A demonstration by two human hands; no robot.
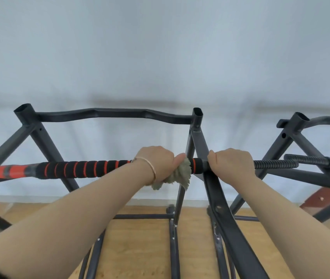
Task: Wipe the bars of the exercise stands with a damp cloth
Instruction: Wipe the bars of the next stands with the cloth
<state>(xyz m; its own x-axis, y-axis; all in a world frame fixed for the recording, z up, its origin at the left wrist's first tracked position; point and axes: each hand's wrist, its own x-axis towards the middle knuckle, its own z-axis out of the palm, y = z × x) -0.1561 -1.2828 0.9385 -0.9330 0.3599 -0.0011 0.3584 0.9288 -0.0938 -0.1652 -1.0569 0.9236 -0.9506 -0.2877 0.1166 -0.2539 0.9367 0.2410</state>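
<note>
Pale grey-white wall [160,47] fills the upper field, and a light wooden plank floor [140,248] lies below. Two black tubular metal exercise stands are counted. The first stand [45,146] occupies the left and centre, and the second stand [277,146] sits just beside it at right, partly out of frame. On the first stand two horizontal bars are visible: a bare black wavy rear bar [109,113] at the top, and a nearer bar sleeved in black foam with orange rings [83,169]. This nearer bar ends at right in a dark ribbed section [275,164]. Two bare hands are on it. The left hand [158,160] has a closed grip, fingers curled over the bar with the thumb pointing right. It holds one crumpled grey-green cloth [180,174] against the right end of the foam, and the cloth's loose edges hang beneath. The right hand [232,161] has its grip closed round the bar between the foam and the ribbed section. One thin gold-toned bracelet [153,168] circles the left wrist.
</note>
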